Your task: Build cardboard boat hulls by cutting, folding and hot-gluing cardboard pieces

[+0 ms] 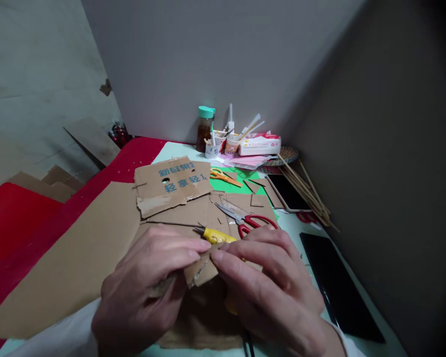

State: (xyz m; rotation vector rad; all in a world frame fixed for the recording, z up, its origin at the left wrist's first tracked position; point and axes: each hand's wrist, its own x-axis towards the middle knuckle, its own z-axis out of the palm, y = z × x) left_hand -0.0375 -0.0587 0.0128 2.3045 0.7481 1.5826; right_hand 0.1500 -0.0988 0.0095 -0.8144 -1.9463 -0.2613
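**Both hands pinching a small cardboard piece over the cluttered table**

A small cardboard piece [200, 270] is being held low in the middle of the view, just above the larger cardboard sheets. The left hand [144, 292] is gripping its left end between thumb and fingers, and the right hand [271, 287] is pinching its right end with the fingertips [219, 257] pressing on the top edge. A yellow-handled utility knife [213, 235] is lying just behind the hands, and red-handled scissors [245, 220] are resting beside it on a brown cardboard sheet [78, 267]. Farther back, a printed box flap with blue characters [171, 186] is lying flat, with orange scissors [223, 176] on green paper [230, 186]. A smartphone [288, 192] and a bundle of bamboo skewers [308, 191] are sitting to the right. A tissue pack [260, 144] and a teal-capped jar [205, 128] are standing by the wall.
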